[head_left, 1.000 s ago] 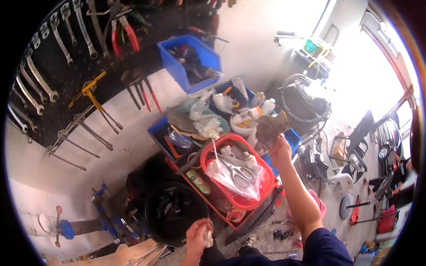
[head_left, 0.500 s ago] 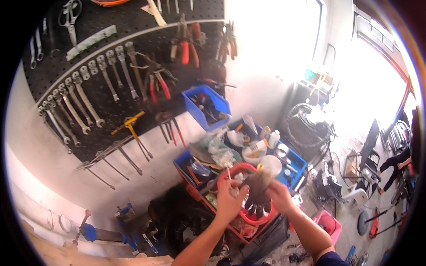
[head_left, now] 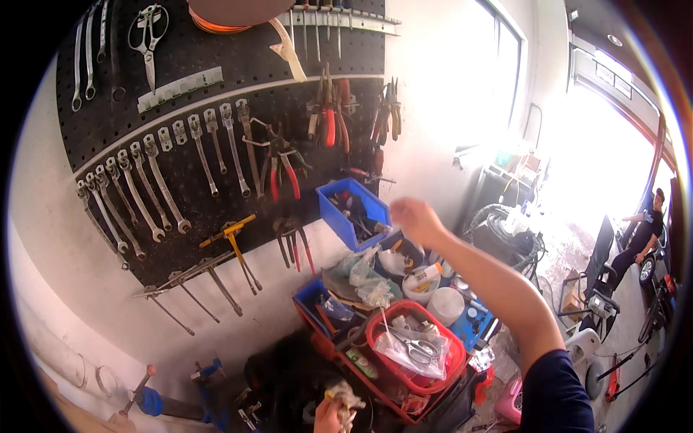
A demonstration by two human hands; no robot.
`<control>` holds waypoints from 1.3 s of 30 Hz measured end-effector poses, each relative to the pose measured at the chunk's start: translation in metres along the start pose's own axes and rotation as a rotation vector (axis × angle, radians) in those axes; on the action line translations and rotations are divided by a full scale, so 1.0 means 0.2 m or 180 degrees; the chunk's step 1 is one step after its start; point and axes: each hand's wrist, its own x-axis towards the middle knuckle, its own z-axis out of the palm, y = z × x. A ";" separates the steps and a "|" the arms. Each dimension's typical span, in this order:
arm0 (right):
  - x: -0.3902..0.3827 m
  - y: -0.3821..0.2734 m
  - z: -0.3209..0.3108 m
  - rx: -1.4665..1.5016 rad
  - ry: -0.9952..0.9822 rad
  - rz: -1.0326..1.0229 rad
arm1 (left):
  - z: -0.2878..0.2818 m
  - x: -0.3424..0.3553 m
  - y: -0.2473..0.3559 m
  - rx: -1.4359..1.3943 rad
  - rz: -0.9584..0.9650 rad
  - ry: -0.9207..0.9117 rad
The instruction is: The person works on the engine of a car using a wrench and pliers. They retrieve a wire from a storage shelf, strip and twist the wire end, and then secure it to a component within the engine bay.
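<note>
A black pegboard (head_left: 216,130) of wrenches and pliers rises left of the right hand (head_left: 415,220). That hand, fingers loosely curled and holding nothing visible, hovers just right of a blue wall bin (head_left: 354,213). Lower down, the left hand (head_left: 330,415) grips a crumpled rag (head_left: 348,397).

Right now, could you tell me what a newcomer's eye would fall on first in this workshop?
The black pegboard on the wall, hung with rows of wrenches and red-handled pliers. Below it stands a crowded cart with a red basket holding scissors. The right hand reaches up beside the blue bin, while the left hand holds a rag at the bottom edge.
</note>
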 end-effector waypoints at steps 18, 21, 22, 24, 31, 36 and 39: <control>1.40 0.56 0.10 -0.0907 0.1443 0.1440 | -0.46 0.23 -0.29 -0.0178 0.0077 0.0689; 1.38 0.51 0.06 -0.0603 0.1367 0.1450 | -0.46 0.28 -0.32 -0.0172 0.0052 0.0713; 1.38 0.47 0.06 -0.0477 0.1310 0.1440 | -0.45 0.29 -0.33 -0.0184 0.0046 0.0732; 1.38 0.47 0.07 -0.1136 0.1530 0.1294 | -0.45 0.31 -0.34 -0.0154 0.0048 0.0761; 1.43 0.52 0.10 -0.1063 0.1929 0.0852 | -0.45 0.32 -0.40 -0.0120 0.0046 0.0869; 1.46 0.68 0.06 -0.1054 0.2188 0.0397 | -0.46 0.31 -0.46 -0.0080 0.0003 0.0977; 1.47 0.62 0.10 -0.1034 0.2252 0.0491 | -0.47 0.30 -0.48 -0.0071 -0.0023 0.1101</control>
